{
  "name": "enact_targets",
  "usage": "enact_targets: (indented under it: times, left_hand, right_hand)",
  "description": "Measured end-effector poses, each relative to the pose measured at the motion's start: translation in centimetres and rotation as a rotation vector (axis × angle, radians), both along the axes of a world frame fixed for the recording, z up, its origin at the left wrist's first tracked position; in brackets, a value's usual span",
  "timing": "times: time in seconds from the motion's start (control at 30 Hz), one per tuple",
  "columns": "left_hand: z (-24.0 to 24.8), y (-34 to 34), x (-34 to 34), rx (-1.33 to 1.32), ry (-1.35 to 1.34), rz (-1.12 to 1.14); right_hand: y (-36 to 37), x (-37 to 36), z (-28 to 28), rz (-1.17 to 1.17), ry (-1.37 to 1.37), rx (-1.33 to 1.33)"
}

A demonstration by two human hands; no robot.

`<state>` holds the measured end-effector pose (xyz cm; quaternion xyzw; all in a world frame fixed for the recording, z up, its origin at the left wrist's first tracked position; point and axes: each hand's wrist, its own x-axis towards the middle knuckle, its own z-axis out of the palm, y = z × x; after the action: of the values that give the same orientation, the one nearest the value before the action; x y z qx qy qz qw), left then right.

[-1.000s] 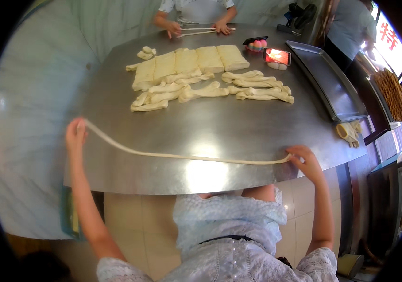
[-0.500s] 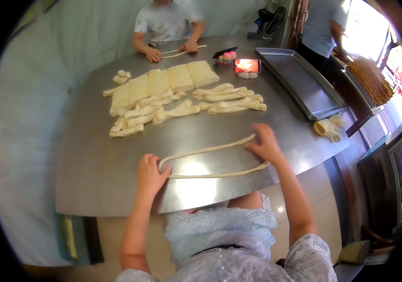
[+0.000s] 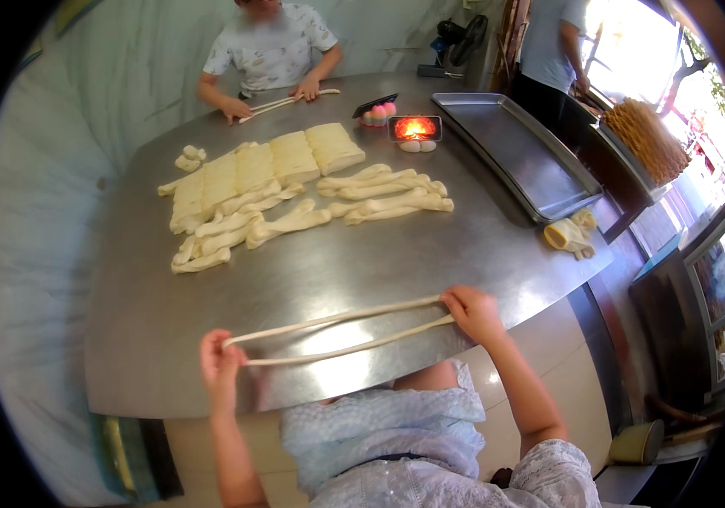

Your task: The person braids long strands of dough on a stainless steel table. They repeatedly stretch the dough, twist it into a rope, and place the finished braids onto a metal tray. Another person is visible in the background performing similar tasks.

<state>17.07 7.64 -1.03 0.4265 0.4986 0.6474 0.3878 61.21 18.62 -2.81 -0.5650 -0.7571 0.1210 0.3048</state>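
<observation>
A long thin dough rope (image 3: 339,318) is stretched in a loop along the near edge of the metal table (image 3: 168,313), its two strands running side by side. My left hand (image 3: 221,362) grips its left end, fingers closed round the bend. At the other end, my right hand (image 3: 473,313) is closed on the rope, with thumb and fingers pinched together. Beyond my hands lie several thick, folded dough strips (image 3: 290,227). Behind those rests a row of pale dough slabs (image 3: 252,172), with a few small dough lumps (image 3: 190,158) to their left.
Across the table, a person's hands (image 3: 306,88) work another thin dough rope (image 3: 273,107). A phone (image 3: 416,129) leans on a stand near a large metal tray (image 3: 519,152). Gloves (image 3: 572,234) lie at the right edge. Another person (image 3: 549,46) stands by piled brown sticks (image 3: 646,140).
My right hand has closed on the rope's right end. Both hands have drawn the loop longer and straighter, the left moving outward. The whole view has shifted slightly.
</observation>
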Motion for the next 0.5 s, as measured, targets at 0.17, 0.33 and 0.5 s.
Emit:
enact_targets:
  times: [0.17,0.33,0.5]
  left_hand:
    - [-2.8,1.5,-4.1,0.031,0.237,0.212]
    - [-4.0,2.9,-2.6,-0.214,1.218,0.525]
    - [-2.5,4.9,-1.5,-0.131,1.195,0.168]
  right_hand:
    - [1.2,-3.0,0.0,-0.044,0.192,0.282]
    - [1.7,-5.2,-0.8,-0.058,-0.076,0.063]
    - [2.9,-5.4,0.0,0.165,-0.119,0.126]
